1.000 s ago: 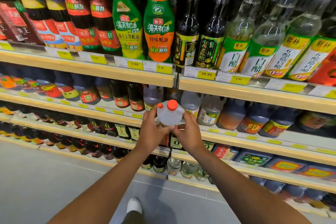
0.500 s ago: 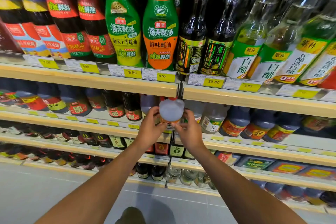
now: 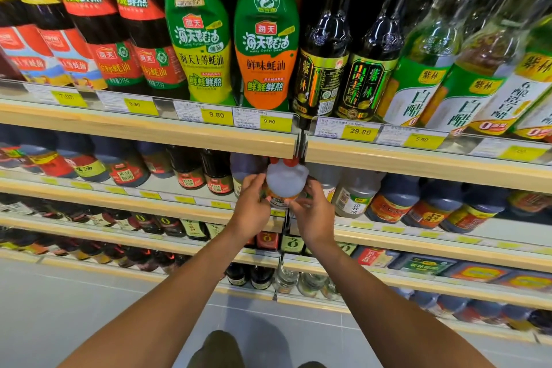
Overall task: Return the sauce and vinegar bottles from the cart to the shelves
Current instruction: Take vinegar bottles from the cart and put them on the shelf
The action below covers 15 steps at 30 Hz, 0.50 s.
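A clear plastic vinegar jug [image 3: 285,181] with a red cap and a red handle top is held between both hands at the second shelf [image 3: 185,203], right under the edge of the top shelf [image 3: 149,136]. My left hand [image 3: 252,202] grips its left side and my right hand [image 3: 313,212] grips its right side and base. The jug's neck sits partly behind the top shelf's front rail. Its lower label is mostly hidden by my fingers. No cart is in view.
Oyster sauce bottles [image 3: 265,39] and dark vinegar bottles [image 3: 325,63] fill the top shelf. Similar clear jugs [image 3: 355,194] and dark jugs [image 3: 397,200] stand to the right on the second shelf. Lower shelves hold small bottles and boxes. Grey floor lies below.
Both hands have carried the jug up and forward, from in front of the second shelf into its opening under the top shelf's edge. The view has moved closer to the shelves.
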Tool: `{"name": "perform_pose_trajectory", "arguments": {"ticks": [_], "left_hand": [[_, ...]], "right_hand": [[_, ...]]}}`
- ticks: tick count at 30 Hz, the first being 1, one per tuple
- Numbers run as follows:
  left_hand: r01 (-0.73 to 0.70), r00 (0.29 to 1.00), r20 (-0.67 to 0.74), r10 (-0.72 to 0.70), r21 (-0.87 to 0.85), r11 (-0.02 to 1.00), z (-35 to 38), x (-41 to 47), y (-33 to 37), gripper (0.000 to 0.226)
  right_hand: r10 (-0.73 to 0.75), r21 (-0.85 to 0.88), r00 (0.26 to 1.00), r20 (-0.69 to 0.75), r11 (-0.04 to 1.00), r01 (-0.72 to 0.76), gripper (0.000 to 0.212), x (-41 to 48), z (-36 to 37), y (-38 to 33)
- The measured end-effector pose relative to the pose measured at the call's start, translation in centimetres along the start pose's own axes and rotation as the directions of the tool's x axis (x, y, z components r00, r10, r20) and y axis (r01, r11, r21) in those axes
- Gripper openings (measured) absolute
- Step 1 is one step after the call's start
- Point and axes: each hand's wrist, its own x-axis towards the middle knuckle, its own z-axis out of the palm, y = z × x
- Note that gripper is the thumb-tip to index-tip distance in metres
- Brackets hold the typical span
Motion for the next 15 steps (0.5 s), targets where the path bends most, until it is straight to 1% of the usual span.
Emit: {"name": "perform_pose_trajectory", "arguments": {"ticks": [2,6,9,11,15], "left_hand": [[0.014,1.000,-0.016,-0.014,0.000,1.000,0.5,0.1,-0.2,0.058],[0.047,0.998,-0.039,-0.051,-0.095,0.994,0.9,0.3,-0.9,0.058],[0.070,0.997,-0.032,-0.074,-0.127,0.989,1.2,0.9,-2.1,0.065],[0.085,0.996,-0.026,-0.088,-0.102,0.991,1.2,1.2,-2.2,0.068],[0.079,0.997,0.026,-0.078,-0.056,0.995,0.3,0.4,1.4,0.074]], "right_hand": [[0.007,0.000,1.000,-0.014,1.000,-0.007,0.048,0.0,0.3,0.0],[0.003,-0.057,1.000,-0.016,0.998,-0.004,0.053,0.0,0.8,0.3],[-0.017,-0.101,1.000,-0.005,0.995,0.017,0.055,0.1,0.8,0.4],[-0.028,-0.152,0.999,0.018,0.988,0.031,0.053,0.6,0.6,0.6],[-0.055,-0.299,0.996,0.071,0.951,0.074,0.048,1.7,-0.1,0.7]]}}
